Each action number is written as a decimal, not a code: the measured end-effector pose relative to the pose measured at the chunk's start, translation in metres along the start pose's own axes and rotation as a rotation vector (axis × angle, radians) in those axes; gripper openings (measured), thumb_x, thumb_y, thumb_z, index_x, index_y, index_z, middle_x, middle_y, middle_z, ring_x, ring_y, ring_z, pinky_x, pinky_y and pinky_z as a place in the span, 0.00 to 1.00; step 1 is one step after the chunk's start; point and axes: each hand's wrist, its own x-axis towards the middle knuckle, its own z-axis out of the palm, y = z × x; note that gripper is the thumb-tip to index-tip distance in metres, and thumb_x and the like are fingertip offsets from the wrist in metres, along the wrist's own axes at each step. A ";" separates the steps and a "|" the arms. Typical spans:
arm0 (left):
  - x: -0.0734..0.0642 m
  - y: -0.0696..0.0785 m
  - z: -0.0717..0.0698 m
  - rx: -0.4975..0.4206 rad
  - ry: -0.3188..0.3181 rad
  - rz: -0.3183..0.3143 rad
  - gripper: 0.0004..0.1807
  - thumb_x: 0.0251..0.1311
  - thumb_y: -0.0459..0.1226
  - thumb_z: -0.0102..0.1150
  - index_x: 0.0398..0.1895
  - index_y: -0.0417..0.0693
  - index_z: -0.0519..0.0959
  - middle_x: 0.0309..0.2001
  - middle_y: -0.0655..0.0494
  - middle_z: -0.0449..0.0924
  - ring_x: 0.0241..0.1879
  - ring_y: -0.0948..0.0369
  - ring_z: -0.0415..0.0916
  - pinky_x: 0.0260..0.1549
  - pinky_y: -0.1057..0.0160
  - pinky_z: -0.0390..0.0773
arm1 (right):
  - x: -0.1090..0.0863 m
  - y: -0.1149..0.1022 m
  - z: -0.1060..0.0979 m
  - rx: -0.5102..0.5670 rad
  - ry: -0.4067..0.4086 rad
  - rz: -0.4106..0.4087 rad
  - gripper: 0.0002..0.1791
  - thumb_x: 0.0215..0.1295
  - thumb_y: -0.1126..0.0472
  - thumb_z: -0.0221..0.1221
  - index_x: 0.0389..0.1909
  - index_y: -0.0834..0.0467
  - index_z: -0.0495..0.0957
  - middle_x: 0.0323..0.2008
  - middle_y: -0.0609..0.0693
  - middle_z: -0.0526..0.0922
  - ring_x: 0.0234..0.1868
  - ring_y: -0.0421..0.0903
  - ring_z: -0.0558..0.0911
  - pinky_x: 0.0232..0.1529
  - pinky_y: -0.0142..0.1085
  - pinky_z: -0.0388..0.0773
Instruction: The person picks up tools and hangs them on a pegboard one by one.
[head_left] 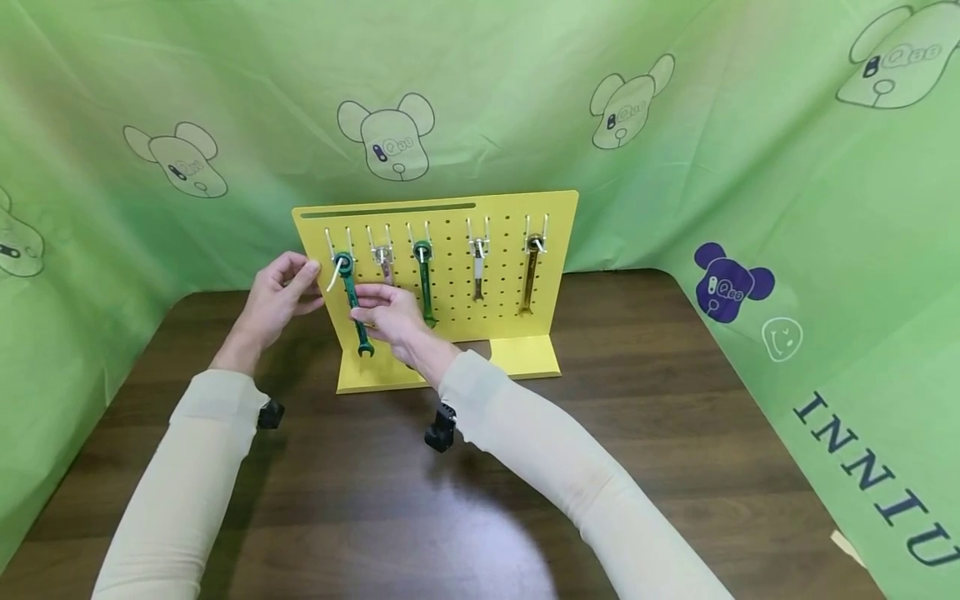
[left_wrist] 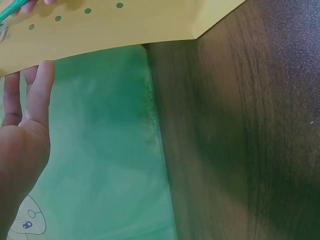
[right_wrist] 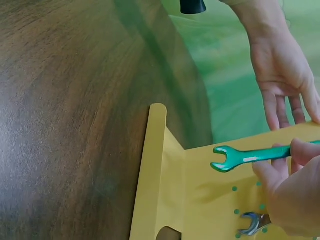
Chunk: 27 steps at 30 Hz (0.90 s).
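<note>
In the head view my right hand (head_left: 393, 317) pinches the shaft of a green combination wrench (head_left: 352, 292) between thumb and fingers. The wrench's ring end sits around a white hook (head_left: 334, 277) at the board's left, and its open end points down. The right wrist view also shows the green wrench (right_wrist: 250, 156) in those fingers. My left hand (head_left: 273, 302) grips the left edge of the yellow pegboard (head_left: 491, 321), thumb at the edge, some fingers hidden behind it. Partly behind my right hand hangs a silver wrench (head_left: 386, 271).
Further along the pegboard hang another green wrench (head_left: 425, 287), a short silver wrench (head_left: 478, 271) and a long dark bronze-looking wrench (head_left: 530, 279). The board's base (head_left: 525, 357) stands on a brown wooden table (head_left: 360, 500). A green printed cloth (head_left: 480, 125) encloses the back and sides.
</note>
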 end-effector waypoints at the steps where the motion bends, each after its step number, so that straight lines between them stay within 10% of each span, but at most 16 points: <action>1: 0.000 0.000 0.000 0.002 0.001 0.000 0.11 0.72 0.44 0.59 0.47 0.47 0.76 0.43 0.52 0.73 0.39 0.61 0.78 0.41 0.63 0.88 | -0.001 0.000 0.001 -0.016 0.011 -0.010 0.18 0.63 0.74 0.66 0.52 0.56 0.85 0.40 0.47 0.87 0.42 0.46 0.86 0.56 0.48 0.83; 11: 0.000 -0.002 -0.003 -0.008 -0.001 -0.009 0.11 0.72 0.44 0.58 0.47 0.46 0.76 0.43 0.52 0.73 0.41 0.59 0.76 0.43 0.61 0.88 | -0.007 0.008 0.008 -0.126 0.085 -0.060 0.19 0.63 0.75 0.64 0.52 0.57 0.82 0.42 0.47 0.83 0.46 0.44 0.80 0.51 0.36 0.82; 27: 0.000 -0.004 0.004 -0.057 -0.024 0.001 0.11 0.72 0.43 0.59 0.45 0.45 0.76 0.41 0.53 0.74 0.38 0.61 0.78 0.40 0.63 0.88 | -0.010 0.010 -0.002 -0.080 0.037 -0.011 0.21 0.64 0.77 0.62 0.55 0.57 0.80 0.47 0.49 0.82 0.47 0.44 0.78 0.60 0.50 0.80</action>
